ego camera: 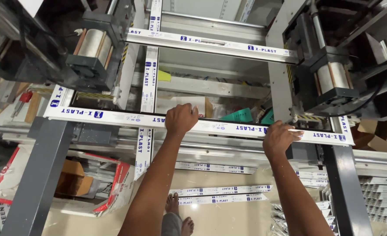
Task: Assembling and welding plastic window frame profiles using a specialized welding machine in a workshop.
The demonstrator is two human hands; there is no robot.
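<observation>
Both arms bare, extended forward and up from bottom of frame, roughly parallel, well apart. Left hand (181, 119) knuckles up, fingers curled over and down, closed in a fist-like grip, thumb hidden under. Wrist straight, forearm running diagonally from lower centre. Right hand (279, 137) lower and further right, palm down, fingers (294, 132) stretched out flat and pointing right, thumb not clearly visible. Right wrist slightly bent, forearm rising from bottom right. Elbows out of view. Bare feet (179, 215) visible below between the arms, standing on floor, one ahead of the other, grey trouser leg partly showing.
</observation>
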